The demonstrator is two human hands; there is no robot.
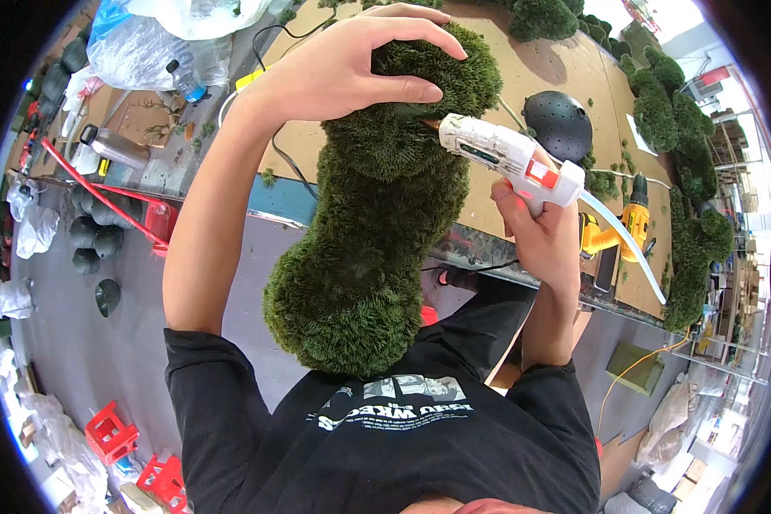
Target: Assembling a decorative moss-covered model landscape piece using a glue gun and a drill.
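A long, lumpy piece of green artificial moss foliage (385, 231) stretches from the worktable toward my chest. My left hand (351, 68) curves over its far end, thumb and fingers spread around the tufts and gripping it. In my right hand (544, 236) is a white hot glue gun (497, 150), held by its handle. Its nozzle tip touches or nearly touches the moss just below my left thumb; the exact contact is hidden in the tufts. A long translucent glue stick (630, 248) sticks out of the gun's back end.
On the brown board (488, 210) sit a black perforated ball (558, 126) and a yellow cordless drill (632, 218). More moss pieces (677, 128) line the right side. At left are a metal bottle (116, 146), plastic bags (158, 51) and red stools (111, 433). Cables cross the table.
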